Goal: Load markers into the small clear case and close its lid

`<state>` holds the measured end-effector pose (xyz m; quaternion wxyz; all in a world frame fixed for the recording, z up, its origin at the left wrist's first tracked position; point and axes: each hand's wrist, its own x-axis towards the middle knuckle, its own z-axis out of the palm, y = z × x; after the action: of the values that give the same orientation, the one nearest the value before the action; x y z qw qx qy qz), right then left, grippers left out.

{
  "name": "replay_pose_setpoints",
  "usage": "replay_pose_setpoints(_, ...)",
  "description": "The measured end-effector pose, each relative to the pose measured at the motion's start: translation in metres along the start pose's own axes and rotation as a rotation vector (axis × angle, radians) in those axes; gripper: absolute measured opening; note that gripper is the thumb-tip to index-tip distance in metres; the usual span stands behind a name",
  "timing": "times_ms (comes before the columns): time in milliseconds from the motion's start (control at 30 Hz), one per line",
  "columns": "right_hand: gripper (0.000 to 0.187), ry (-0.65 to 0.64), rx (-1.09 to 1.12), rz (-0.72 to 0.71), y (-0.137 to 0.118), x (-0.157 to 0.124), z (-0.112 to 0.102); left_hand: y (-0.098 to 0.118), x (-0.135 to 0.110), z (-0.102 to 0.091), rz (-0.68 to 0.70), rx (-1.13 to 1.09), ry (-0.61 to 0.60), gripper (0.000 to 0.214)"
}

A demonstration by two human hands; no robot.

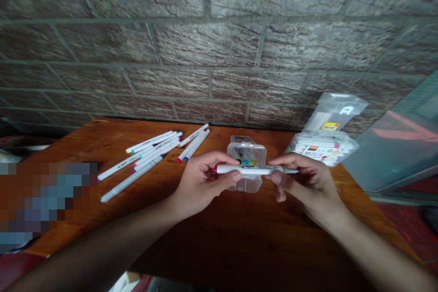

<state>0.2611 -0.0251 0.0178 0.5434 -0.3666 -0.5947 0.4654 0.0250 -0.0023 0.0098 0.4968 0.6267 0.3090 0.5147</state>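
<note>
A white marker (255, 170) with a red end on the left and a grey end on the right lies level between both hands. My left hand (201, 182) pinches it near the red end with thumb and fingers. On its other end, my right hand (304, 182) closes thumb and forefinger around the barrel. Just behind and below the marker stands a small clear plastic case (248, 185), partly hidden by it, with a few coloured marker ends inside. Several white markers (147, 153) with coloured ends lie loosely on the table to the left of my hands.
At the right back, a clear box packed with markers (323, 148) stands beside an upright clear lid or case (337, 112). The wooden table (219, 237) meets a stone-block wall (205, 45). A blurred, pixelated patch covers the left edge.
</note>
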Motion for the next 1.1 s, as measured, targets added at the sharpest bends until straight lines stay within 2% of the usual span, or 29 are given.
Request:
replay_pose_setpoints(233, 0.018, 0.074, 0.085, 0.07, 0.0009, 0.0026, -0.0012, 0.0003, -0.0011, -0.0025, -0.084, -0.05, -0.035, 0.034)
replay_pose_setpoints(467, 0.03, 0.156, 0.141, 0.1, -0.0051, 0.0073, 0.0019, -0.0054, -0.0031, -0.0064, -0.098, -0.133, -0.035, 0.035)
replay_pose_setpoints(667, 0.031, 0.154, 0.145, 0.11, -0.0055, 0.0077, 0.0022, -0.006, -0.0029, -0.0067, -0.118, -0.249, -0.04, 0.03)
replay_pose_setpoints(1100, 0.029, 0.127, 0.142, 0.102, -0.0036, 0.0063, 0.0, -0.0057, -0.0027, -0.0077, -0.093, -0.304, -0.052, 0.024)
